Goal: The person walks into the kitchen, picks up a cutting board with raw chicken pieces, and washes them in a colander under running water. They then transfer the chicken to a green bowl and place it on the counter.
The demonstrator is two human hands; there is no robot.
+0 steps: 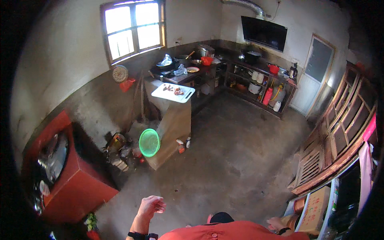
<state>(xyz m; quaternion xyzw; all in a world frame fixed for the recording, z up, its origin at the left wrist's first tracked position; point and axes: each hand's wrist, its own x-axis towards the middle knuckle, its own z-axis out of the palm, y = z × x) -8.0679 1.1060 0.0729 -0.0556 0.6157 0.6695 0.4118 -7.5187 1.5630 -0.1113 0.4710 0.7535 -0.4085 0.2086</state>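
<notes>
My left hand (152, 205) is raised in front of me at the lower edge, with a dark band on its wrist. Its fingers are loosely bent and a little apart, and nothing shows in them. Low at the right, my right hand (276, 223) is partly seen beside my red shirt, close to a cardboard box (314, 210); its fingers are too unclear to read. Farther ahead, a white cutting board (160, 93) with cut pieces of reddish food lies on the end of the counter. A green basin (149, 143) stands below it, apart from both hands.
A red cabinet (76, 188) with metal ware stands at the left. Wooden lattice doors (320, 156) line the right side. Along the back runs a dark counter (256, 64) with pots and shelves. Bare concrete floor (228, 152) stretches between them. A white door (314, 80) is at the far right.
</notes>
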